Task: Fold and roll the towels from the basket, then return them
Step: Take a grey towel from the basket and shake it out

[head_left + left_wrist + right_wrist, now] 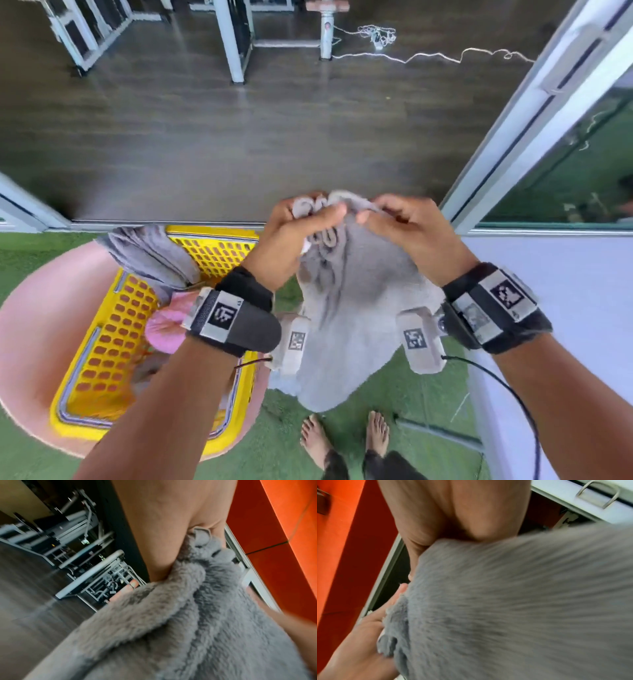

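Observation:
A fluffy grey towel hangs in the air in front of me, bunched at its top edge. My left hand grips the bunched folds of that edge, and my right hand pinches the edge just beside it. In the left wrist view the grey towel fills the lower frame under my palm; in the right wrist view the towel is blurred. The yellow basket stands at lower left on a pink chair. Another grey towel drapes over its far rim, and a pink cloth lies inside.
Green turf covers the ground under my bare feet. A dark wood floor lies beyond a door sill, with white table legs and a cable far off. A sliding glass door frame rises at right.

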Tool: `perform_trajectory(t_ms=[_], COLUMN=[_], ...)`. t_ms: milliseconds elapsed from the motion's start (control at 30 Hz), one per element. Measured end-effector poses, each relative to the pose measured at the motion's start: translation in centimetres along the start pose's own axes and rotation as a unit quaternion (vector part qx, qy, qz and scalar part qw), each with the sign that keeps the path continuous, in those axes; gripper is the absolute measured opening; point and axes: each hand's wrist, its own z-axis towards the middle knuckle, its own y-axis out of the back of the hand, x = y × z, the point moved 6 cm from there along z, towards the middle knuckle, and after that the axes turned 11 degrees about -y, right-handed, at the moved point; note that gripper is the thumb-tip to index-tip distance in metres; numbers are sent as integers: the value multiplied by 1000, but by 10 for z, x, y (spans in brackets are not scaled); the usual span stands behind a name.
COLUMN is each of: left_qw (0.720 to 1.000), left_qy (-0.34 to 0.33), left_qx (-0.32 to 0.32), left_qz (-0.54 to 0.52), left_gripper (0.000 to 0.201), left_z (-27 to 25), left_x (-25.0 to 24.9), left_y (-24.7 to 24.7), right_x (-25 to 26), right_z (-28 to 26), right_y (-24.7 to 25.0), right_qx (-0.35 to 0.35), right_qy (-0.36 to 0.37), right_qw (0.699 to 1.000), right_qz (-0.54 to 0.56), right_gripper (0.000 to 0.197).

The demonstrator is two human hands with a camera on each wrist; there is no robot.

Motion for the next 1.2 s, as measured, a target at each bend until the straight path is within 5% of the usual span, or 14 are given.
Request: perform_trajectory(t_ms=[100, 167, 300, 333, 467, 600, 700, 767, 833, 900, 967, 1067, 1133, 1200], left_qw=[991, 989, 986, 982, 992, 968, 952, 935, 880, 815, 784, 777, 804, 837], left_qy=[11, 5, 25, 38, -10, -25, -7, 22, 64, 132, 202, 282, 290, 315], left_qx=[-109, -145, 88, 101, -25, -70, -170, -240, -293, -306, -325, -382, -396, -363], left_qz=[-79, 28, 137, 153, 119, 240, 256, 258, 367, 474, 490, 413, 337, 260], left_gripper=[20, 20, 20, 22, 39, 40, 18, 25, 36, 39, 33, 38, 45, 31], left_z=[10, 10, 6, 5, 15, -3, -29, -63, -107, -154, -192, -234, -237, -221], left_x=[-5, -5, 14, 19, 11, 9, 37, 69, 104, 139, 168, 219, 253, 288], left_y=[24, 28, -42, -55, -55, -59, -65, -65, -70, -87, -112, -163, -198, -246], right_x=[-24, -25, -4, -2, -32, -67, -79, -88, -103, -117, -137, -167, -188, -214], right_z=[-29, -35, -24, -22, -35, -21, 32, 62, 82, 95, 100, 88, 82, 73], right_y=[19, 33, 46, 50, 76, 106, 132, 152, 167, 179, 180, 165, 162, 167], right_qx=[4, -16, -23, -26, 38, 96, 66, 62, 93, 82, 62, 121, 136, 141], right_qy=[-37, -29, 17, 20, -53, -115, -108, -151, -173, -110, -65, -34, 13, 8], right_qw=[999, 999, 999, 999, 993, 972, 985, 985, 980, 986, 980, 949, 915, 893], right_qz=[-30, -31, -20, -15, -103, -182, -115, -56, -21, -97, -180, -290, -379, -427], right_gripper=[43, 42, 23, 17, 30, 46, 17, 20, 34, 34, 32, 34, 35, 41])
